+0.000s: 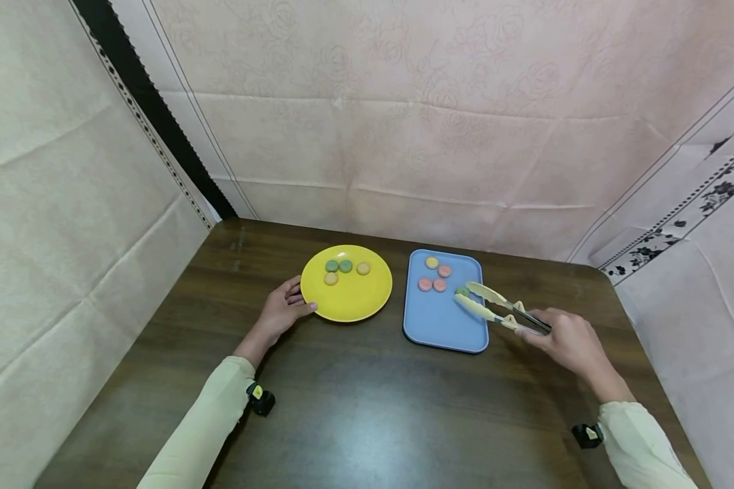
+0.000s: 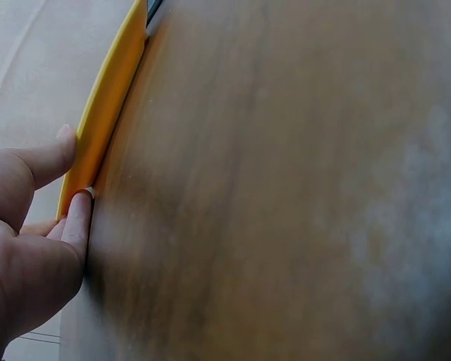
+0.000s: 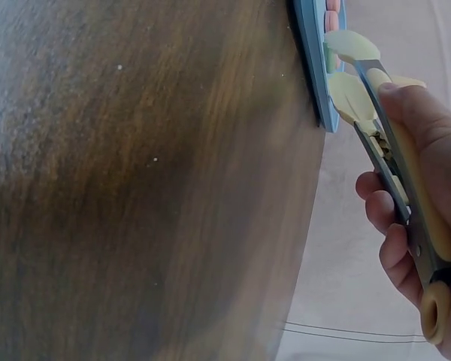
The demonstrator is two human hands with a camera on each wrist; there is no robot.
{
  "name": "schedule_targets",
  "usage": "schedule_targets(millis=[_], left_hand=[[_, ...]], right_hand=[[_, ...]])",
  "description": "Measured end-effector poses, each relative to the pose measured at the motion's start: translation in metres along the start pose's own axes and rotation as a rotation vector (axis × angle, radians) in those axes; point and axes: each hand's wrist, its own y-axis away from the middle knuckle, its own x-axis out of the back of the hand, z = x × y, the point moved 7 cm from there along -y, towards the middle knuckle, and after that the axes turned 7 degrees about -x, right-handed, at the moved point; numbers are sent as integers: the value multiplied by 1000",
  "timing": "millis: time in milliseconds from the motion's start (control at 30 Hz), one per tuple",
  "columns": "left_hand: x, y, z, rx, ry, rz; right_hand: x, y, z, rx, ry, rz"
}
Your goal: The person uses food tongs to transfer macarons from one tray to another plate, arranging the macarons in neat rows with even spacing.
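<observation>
My left hand [image 1: 283,309] holds the left rim of a yellow plate [image 1: 353,307]; its fingertips meet the plate's edge in the left wrist view. Two green discs [image 1: 339,266] and two tan ones [image 1: 363,268] lie on the plate. My right hand [image 1: 567,338] grips tongs [image 1: 503,314] with pale yellow tips. Those tips stand apart on either side of a green disc [image 1: 461,291] near the right edge of a blue tray [image 1: 443,333]. Three pink discs [image 1: 440,284] and a yellow disc [image 1: 431,262] also sit on the tray.
Plate and tray stand side by side near the far edge of a dark wooden table [image 1: 355,407]. Pale patterned cloth [image 1: 404,149] hangs behind and along both sides. A small black device [image 1: 261,401] is strapped at each wrist.
</observation>
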Motion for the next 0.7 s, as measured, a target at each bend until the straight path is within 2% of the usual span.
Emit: schedule_targets(millis=[700], left_hand=[[0, 1, 0, -5, 3, 4]], right_hand=[[2, -8, -5, 26, 43, -28]])
